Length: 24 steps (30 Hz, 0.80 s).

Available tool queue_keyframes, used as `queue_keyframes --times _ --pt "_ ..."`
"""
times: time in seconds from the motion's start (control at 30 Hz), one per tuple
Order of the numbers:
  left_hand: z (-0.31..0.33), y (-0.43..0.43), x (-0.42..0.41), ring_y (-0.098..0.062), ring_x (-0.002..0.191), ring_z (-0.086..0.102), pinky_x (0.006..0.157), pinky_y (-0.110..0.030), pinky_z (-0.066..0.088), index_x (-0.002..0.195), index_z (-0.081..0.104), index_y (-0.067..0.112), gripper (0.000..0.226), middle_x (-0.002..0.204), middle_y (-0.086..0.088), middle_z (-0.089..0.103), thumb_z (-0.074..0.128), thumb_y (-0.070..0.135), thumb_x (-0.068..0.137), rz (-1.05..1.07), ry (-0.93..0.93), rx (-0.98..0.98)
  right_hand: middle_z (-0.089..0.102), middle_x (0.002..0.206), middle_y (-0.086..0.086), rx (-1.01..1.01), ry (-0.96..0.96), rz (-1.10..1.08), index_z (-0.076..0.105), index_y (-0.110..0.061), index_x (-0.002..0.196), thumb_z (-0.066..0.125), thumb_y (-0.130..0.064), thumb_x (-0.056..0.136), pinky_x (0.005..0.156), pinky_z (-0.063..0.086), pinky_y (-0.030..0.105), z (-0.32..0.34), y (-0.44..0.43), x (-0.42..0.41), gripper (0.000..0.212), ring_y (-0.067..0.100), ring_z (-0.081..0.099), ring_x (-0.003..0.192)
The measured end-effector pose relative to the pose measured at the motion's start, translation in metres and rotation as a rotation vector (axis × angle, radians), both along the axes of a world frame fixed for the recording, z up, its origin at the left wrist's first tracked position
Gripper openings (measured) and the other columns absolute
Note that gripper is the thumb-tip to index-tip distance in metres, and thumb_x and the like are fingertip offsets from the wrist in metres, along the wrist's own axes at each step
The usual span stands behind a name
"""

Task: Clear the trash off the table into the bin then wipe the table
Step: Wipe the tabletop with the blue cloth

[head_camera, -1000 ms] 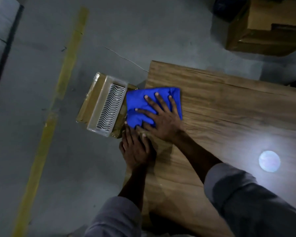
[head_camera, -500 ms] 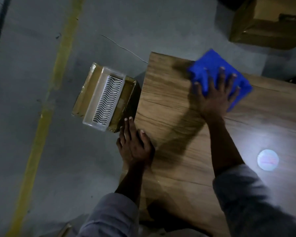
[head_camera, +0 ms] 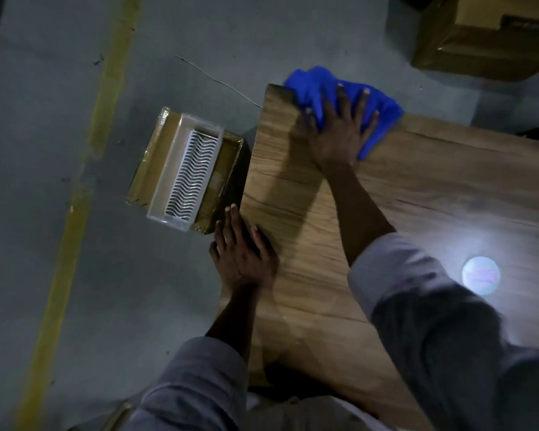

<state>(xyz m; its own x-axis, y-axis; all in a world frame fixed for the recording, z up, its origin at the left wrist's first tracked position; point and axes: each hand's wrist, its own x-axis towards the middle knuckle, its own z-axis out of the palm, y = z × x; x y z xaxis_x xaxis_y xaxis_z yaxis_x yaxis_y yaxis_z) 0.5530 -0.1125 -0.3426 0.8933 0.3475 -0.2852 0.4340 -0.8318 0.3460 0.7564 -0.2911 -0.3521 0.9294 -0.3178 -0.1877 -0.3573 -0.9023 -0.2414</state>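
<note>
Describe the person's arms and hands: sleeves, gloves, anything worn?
Left hand and right hand are bare: no gloves, rings or watch visible. Left sleeve and right sleeve are plain grey fabric, long, ending partway along the forearms. No markings or logos show in the dim light.

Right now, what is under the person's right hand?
A blue cloth, bunched at the far corner of the table, lies under the right hand, which presses on it with fingers spread. The wood beneath cloth and palm is covered, so any dirt there cannot be seen.
</note>
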Motion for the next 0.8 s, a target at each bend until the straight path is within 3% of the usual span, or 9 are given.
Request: queue_keyframes --times 0.13,0.23,0.33,0.47,0.63,0.8 --pt "-0.004 0.002 0.001 -0.026 0.145 0.037 0.112 -0.050 0.034 0.157 0.029 0.021 0.059 0.159 -0.003 0.039 0.033 0.045 0.103 -0.011 -0.024 0.037 0.018 0.169 -0.011 0.038 0.011 0.253 0.032 -0.047 0.154 0.025 -0.071 0.098 0.121 -0.007 0.062 0.002 0.031 0.011 0.061 0.036 -0.001 0.157" --pt "-0.003 0.002 -0.002 -0.023 0.147 0.035 0.113 -0.049 0.031 0.156 0.033 0.021 0.057 0.161 -0.001 0.037 0.035 0.044 0.103 -0.012 -0.074 0.024 0.021 0.167 -0.013 0.017 -0.030 0.437 0.034 -0.047 0.153 0.027 -0.069 0.099 0.122 0.000 0.064 -0.002 0.040 -0.015 0.058 0.036 0.004 0.157" --pt "0.001 0.006 -0.009 -0.021 0.147 0.035 0.117 -0.045 0.026 0.152 0.042 0.021 0.050 0.161 -0.002 0.036 0.041 0.036 0.104 -0.018 -0.245 -0.064 0.029 0.165 -0.014 0.000 -0.077 0.560 0.039 -0.048 0.151 0.032 -0.067 0.099 0.121 0.009 0.062 -0.005 0.056 -0.066 0.055 0.033 0.012 0.156" --pt "0.008 0.019 -0.018 -0.025 0.152 0.028 0.121 -0.048 0.022 0.149 0.048 0.011 0.054 0.162 -0.011 0.034 0.043 0.028 0.098 -0.110 -0.414 -0.165 0.027 0.166 -0.014 0.002 -0.017 0.651 0.041 -0.047 0.150 0.034 -0.062 0.095 0.122 0.009 0.058 -0.001 0.077 -0.139 0.058 0.031 0.011 0.157" --pt "0.009 0.045 -0.064 -0.033 0.154 0.020 0.123 -0.057 0.016 0.150 0.047 0.013 0.077 0.162 -0.008 0.036 0.052 0.035 0.077 -0.461 -0.351 -0.096 0.030 0.164 -0.013 -0.062 0.050 0.700 0.046 -0.028 0.152 0.030 -0.047 0.086 0.120 0.003 0.051 0.005 0.098 -0.233 0.070 0.030 0.015 0.156" --pt "0.017 0.082 -0.150 -0.033 0.153 0.022 0.120 -0.052 0.022 0.150 0.046 0.010 0.086 0.154 -0.011 0.048 0.065 0.025 0.067 -0.557 -0.198 -0.120 0.032 0.163 -0.014 0.017 0.088 0.731 0.049 -0.031 0.149 0.045 -0.044 0.082 0.120 0.008 0.051 0.016 0.118 -0.319 0.068 0.030 0.020 0.155"
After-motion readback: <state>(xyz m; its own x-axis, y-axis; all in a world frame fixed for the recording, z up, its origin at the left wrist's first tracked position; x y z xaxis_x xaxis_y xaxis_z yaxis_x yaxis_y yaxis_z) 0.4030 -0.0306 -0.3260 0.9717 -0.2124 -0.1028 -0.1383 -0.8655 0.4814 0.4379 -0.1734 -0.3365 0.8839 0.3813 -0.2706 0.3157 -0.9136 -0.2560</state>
